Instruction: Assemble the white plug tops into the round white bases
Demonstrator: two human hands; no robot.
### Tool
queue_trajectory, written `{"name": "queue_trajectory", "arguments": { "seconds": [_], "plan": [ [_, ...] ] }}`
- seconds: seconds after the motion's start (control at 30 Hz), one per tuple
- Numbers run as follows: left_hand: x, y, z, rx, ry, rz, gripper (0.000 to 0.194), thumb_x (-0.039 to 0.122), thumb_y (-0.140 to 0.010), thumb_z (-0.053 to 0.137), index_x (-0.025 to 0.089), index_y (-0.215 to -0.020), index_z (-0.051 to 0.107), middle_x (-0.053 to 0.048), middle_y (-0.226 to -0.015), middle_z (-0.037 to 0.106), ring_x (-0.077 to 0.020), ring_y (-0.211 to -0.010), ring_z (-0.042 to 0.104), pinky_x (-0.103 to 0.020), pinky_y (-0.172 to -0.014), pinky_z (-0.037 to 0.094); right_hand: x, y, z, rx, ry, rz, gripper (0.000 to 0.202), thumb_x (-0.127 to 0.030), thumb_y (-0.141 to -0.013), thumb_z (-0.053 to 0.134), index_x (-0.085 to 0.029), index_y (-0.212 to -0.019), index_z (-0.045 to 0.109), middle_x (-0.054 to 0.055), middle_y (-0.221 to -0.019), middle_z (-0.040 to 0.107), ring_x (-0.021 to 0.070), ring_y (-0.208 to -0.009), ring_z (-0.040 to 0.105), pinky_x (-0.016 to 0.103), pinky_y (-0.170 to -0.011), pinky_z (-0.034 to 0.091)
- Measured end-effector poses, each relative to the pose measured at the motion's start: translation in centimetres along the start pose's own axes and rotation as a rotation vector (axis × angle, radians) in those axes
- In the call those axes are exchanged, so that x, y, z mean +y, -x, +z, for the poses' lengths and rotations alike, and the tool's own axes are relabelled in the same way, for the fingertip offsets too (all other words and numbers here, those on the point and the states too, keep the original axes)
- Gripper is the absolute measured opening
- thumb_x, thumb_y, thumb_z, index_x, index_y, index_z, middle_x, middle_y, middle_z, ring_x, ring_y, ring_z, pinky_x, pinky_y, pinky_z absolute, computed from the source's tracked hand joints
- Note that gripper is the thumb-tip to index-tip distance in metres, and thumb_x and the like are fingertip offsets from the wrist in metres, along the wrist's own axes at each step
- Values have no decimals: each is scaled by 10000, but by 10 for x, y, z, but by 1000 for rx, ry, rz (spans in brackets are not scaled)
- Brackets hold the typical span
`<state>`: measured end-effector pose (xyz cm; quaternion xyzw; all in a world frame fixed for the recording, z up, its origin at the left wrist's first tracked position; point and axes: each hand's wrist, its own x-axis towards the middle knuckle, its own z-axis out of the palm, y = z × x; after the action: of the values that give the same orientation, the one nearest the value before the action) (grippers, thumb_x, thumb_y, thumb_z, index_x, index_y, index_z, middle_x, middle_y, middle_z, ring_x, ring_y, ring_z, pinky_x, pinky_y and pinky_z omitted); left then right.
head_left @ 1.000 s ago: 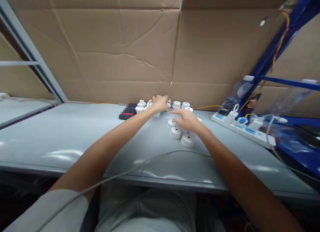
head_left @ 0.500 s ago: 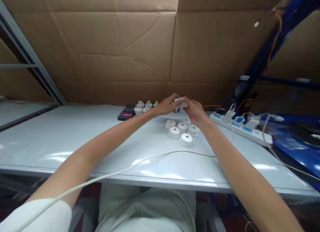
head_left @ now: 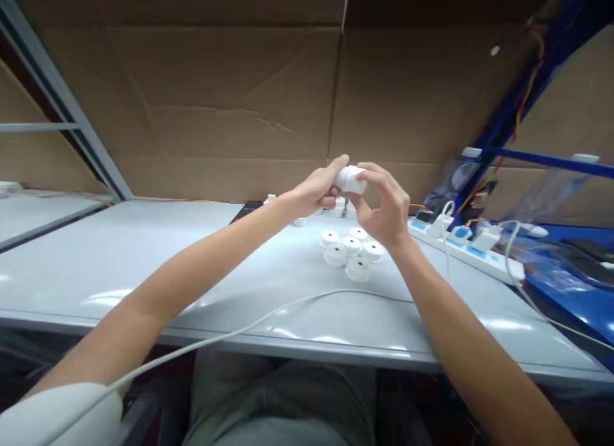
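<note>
My left hand grips the left end of a white cylindrical plastic piece, raised above the far side of the table. The fingers of my right hand are curled around the right end of the same piece, which lies roughly sideways between the two hands. Below them stands a cluster of white round pieces, each with a dark spot on top. More white pieces stand farther back, partly hidden behind my hands and left forearm.
A pale cable runs across the table front and over my left arm. To the right lies a white power strip with several plugs. A dark flat box sits near the cardboard wall. Blue shelving rises at right.
Both hands have risen slightly with the white piece, and its side now shows. My right hand has shifted right, its fingers more curled. White pieces have come into sight behind the hands.
</note>
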<state>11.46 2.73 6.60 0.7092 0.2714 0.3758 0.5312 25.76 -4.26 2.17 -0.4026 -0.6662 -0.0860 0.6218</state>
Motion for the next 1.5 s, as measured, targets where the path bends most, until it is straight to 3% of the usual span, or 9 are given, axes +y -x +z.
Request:
{"name": "queue_trajectory", "arguments": {
  "seconds": [0.13, 0.33, 0.47, 0.6, 0.77, 1.07, 1.2, 1.33, 1.5],
  "plan": [
    [-5, -8, -17, 22, 287, -167, 344, 500, -999, 590, 227, -792, 562, 5, -591, 488, -117, -528, 453, -304, -542, 433, 14, 5, 0, -35, 253, -202, 187, -242, -1007, 553, -262, -1000, 739, 124, -1343, 713, 299, -1297, 639, 514, -1110, 508],
    [-21, -5, -40, 78, 285, -105, 177, 314, -829, 667, 232, -971, 601, -9, -864, 710, -149, -760, 695, -302, -749, 571, 34, 7, 1, -299, 335, 23, 301, -154, -913, 615, -229, -1150, 784, 127, -1382, 721, 311, -1333, 637, 498, -1170, 476],
    [-40, -1, -40, 111, -122, 41, 334, 241, -726, 738, 241, -1022, 582, 1, -959, 729, -166, -886, 702, -294, -782, 549, 48, 17, 7, -806, 326, 307, 310, -100, -841, 649, -223, -1063, 828, 111, -1226, 814, 322, -1188, 730, 483, -1112, 525],
    [-60, -3, -38, 142, -785, 111, 350, 402, -741, 812, 240, -1001, 642, -49, -1033, 762, -272, -1040, 706, -374, -907, 537, 57, 25, 6, -939, 306, 361, 214, -147, -871, 671, -262, -917, 845, 74, -1133, 848, 307, -1073, 779, 450, -1028, 574],
    [-75, -2, -36, 7, -1241, 19, 444, 443, -827, 748, 214, -1201, 682, -149, -1275, 752, -401, -1308, 627, -550, -1159, 414, 61, 18, 4, -794, 359, 366, 298, -233, -941, 633, -261, -1156, 837, 79, -1202, 833, 311, -1139, 763, 427, -1040, 553],
    [-60, 6, -38, -32, -1218, 42, 616, 401, -798, 774, 201, -1362, 628, -181, -1499, 631, -435, -1435, 511, -633, -1183, 385, 81, -18, 51, -697, 791, 269, 369, -270, -991, 608, -123, -1314, 710, 254, -1414, 691, 420, -1412, 538, 602, -1178, 378],
    [-49, 9, -41, -5, -1153, 85, 511, 397, -852, 744, 215, -1318, 638, -149, -1487, 641, -411, -1433, 520, -617, -1155, 424, 81, -16, 55, -729, 716, 297, 319, -321, -889, 752, -161, -1165, 751, 208, -1299, 739, 354, -1221, 657, 424, -1035, 490],
    [-49, 8, -35, -32, -1056, 179, 490, 498, -938, 688, 223, -1332, 591, -131, -1451, 664, -344, -1369, 591, -530, -1137, 454, 72, -7, 38, -581, 622, 452, 394, -519, -971, 613, -201, -740, 643, 119, -824, 718, 260, -840, 674, 330, -742, 503],
    [-47, 1, -3, -114, -975, 384, 411, 496, -1074, 469, 191, -1340, 536, -147, -1323, 711, -318, -1224, 681, -434, -1022, 493, 51, -5, 17, -436, -17, 864, 537, -634, -1044, 261, -287, -643, 350, -40, -528, 346, 130, -436, 272, 282, -417, 269]
  ]
}}
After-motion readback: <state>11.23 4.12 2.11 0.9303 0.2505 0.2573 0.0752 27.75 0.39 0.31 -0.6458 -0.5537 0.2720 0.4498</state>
